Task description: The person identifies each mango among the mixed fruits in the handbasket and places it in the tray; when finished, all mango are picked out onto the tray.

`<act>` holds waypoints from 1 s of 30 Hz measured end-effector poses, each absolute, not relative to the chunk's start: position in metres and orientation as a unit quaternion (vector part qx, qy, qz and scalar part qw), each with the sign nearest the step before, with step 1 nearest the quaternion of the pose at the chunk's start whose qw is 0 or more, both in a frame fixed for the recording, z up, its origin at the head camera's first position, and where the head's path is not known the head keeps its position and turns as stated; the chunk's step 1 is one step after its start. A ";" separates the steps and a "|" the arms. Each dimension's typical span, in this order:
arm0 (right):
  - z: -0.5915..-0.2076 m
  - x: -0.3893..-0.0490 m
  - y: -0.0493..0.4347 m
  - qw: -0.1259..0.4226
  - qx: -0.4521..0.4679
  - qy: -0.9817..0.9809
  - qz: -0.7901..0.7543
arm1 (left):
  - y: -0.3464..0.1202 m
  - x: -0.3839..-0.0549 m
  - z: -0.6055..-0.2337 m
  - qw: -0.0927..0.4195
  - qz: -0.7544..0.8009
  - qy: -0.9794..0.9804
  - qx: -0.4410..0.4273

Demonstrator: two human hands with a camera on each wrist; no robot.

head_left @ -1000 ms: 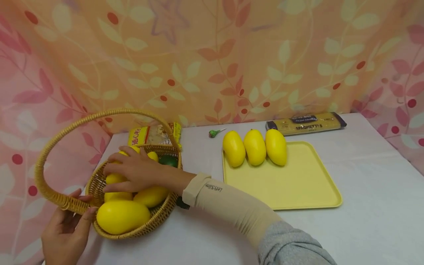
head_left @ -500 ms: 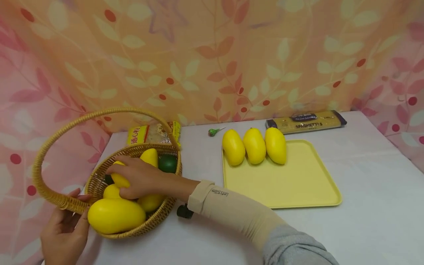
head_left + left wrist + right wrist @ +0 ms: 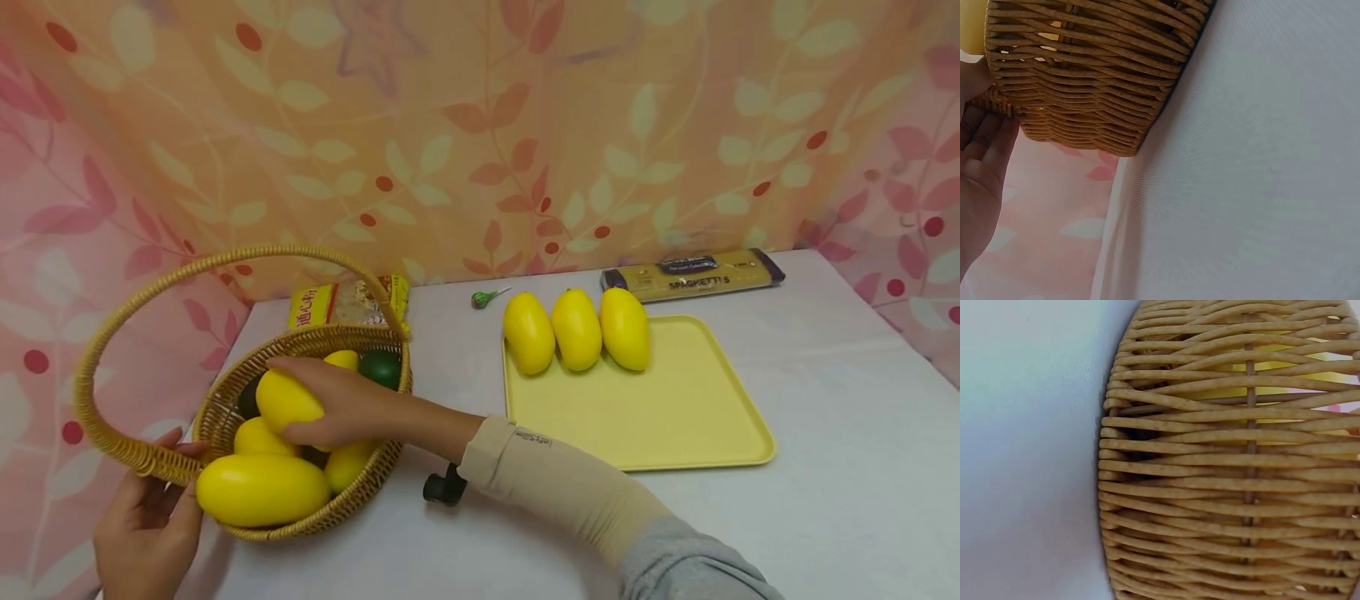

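In the head view, my left hand (image 3: pixel 150 521) grips the wicker basket (image 3: pixel 367 487) where its tall handle (image 3: pixel 90 387) meets the rim. The left wrist view shows the left hand (image 3: pixel 982 169) at the woven side (image 3: pixel 1091 75), its grip partly cut off. Inside the basket, my right hand (image 3: pixel 348 404) holds a yellow mango (image 3: pixel 285 400) between thumb and fingers; its far fingers are hidden. Around it lie several more mangoes, including a large front mango (image 3: pixel 262 490), and a dark green fruit (image 3: pixel 380 368). Only the basket wall (image 3: pixel 1210 469) and tabletop show in the right wrist view.
Three mangoes (image 3: pixel 577 332) stand in a row at the far edge of a yellow tray (image 3: pixel 637 425). Behind are a spaghetti pack (image 3: pixel 693 277), a small lollipop (image 3: pixel 483 298) and a yellow food packet (image 3: pixel 348 302). A patterned curtain (image 3: pixel 450 125) closes off the back.
My right hand has gone from spread over the fruit to holding one mango, and has drawn slightly right. The front mango has shifted a little left. My left hand stays put.
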State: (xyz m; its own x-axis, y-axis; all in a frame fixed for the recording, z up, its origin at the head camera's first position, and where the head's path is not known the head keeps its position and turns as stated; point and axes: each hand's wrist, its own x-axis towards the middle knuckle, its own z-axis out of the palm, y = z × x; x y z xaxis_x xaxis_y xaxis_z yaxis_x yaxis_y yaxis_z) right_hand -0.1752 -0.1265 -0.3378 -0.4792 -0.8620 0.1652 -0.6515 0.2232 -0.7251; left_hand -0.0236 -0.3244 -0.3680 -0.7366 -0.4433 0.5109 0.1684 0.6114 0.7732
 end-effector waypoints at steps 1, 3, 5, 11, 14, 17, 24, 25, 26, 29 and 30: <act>-0.338 -0.175 -0.125 0.135 -0.487 0.766 -0.397 | -0.325 -0.024 -0.368 0.353 -0.432 -0.825 0.084; -0.339 -0.174 -0.122 0.130 -0.482 0.760 -0.416 | -0.325 -0.024 -0.369 0.353 -0.436 -0.823 0.084; -0.339 -0.173 -0.118 0.126 -0.484 0.750 -0.434 | -0.325 -0.023 -0.370 0.352 -0.441 -0.821 0.084; -0.341 -0.169 -0.107 0.105 -0.503 0.705 -0.489 | -0.326 -0.024 -0.370 0.353 -0.448 -0.817 0.081; -0.341 -0.167 -0.103 0.091 -0.508 0.696 -0.499 | -0.325 -0.024 -0.369 0.353 -0.443 -0.820 0.084; -0.342 -0.165 -0.100 0.078 -0.510 0.691 -0.507 | -0.324 -0.024 -0.368 0.352 -0.439 -0.822 0.090; -0.344 -0.160 -0.090 0.038 -0.511 0.680 -0.525 | -0.325 -0.024 -0.370 0.348 -0.443 -0.820 0.102; -0.344 -0.159 -0.088 0.031 -0.509 0.681 -0.526 | -0.325 -0.024 -0.370 0.345 -0.442 -0.821 0.108; -0.344 -0.158 -0.086 0.024 -0.507 0.679 -0.529 | -0.325 -0.024 -0.370 0.342 -0.443 -0.821 0.114; -0.344 -0.156 -0.078 -0.002 -0.504 0.676 -0.537 | -0.325 -0.024 -0.370 0.336 -0.439 -0.823 0.129; -0.343 -0.155 -0.075 -0.010 -0.506 0.673 -0.540 | -0.325 -0.024 -0.370 0.335 -0.438 -0.823 0.133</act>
